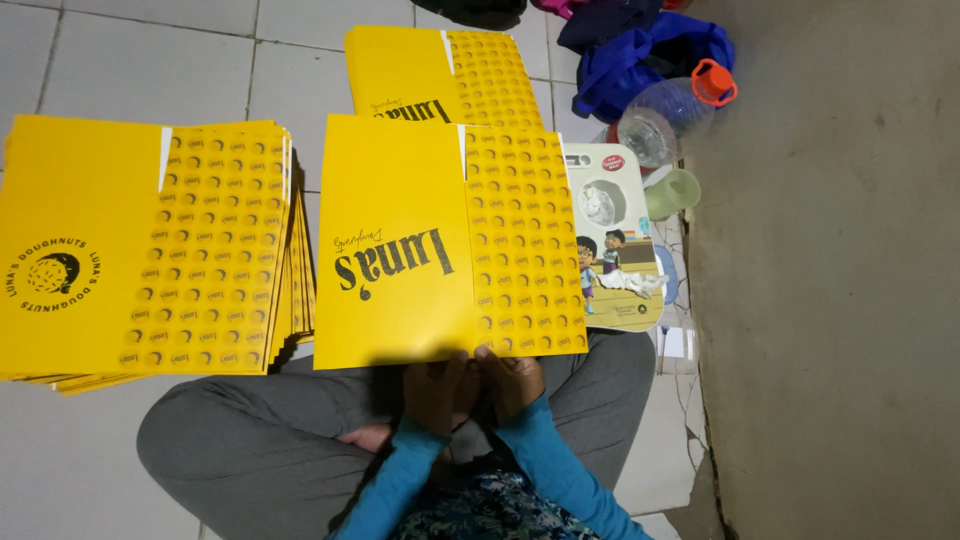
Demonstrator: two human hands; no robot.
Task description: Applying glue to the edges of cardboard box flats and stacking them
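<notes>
Head view: a person sits cross-legged on the tiled floor [90, 60], grey trousers and blue sleeves at the bottom of the picture; both hands meet at the near edge of a flat yellow card sheet [440, 240]. The left hand [438, 392] grips that edge left of its middle, the right hand [512, 380] just beside it and almost touching it; the fingers of each are curled together and pinched on the sheet's near edge, thumbs hidden underneath, so how firmly they clamp I cannot tell. The sheet stretches away from the fingers toward the far side of the floor, its plain half on the left and its dotted half on the right; its long axis runs left to right across the lap; neither hand is clearly nearer, both being on it.

To the left, just beside the sheet and apart from it, lies a stack of like yellow sheets [150, 250] on the tiles, edges fanned; a second stack [440, 75] lies beyond, toward the far edge. At the right, partly under the held sheet, is a picture-printed pack [615, 240]; past it a pale green cup [672, 190], a clear water jug with an orange cap [670, 110] and a blue bag [640, 50], against the bare concrete strip [840, 300].
</notes>
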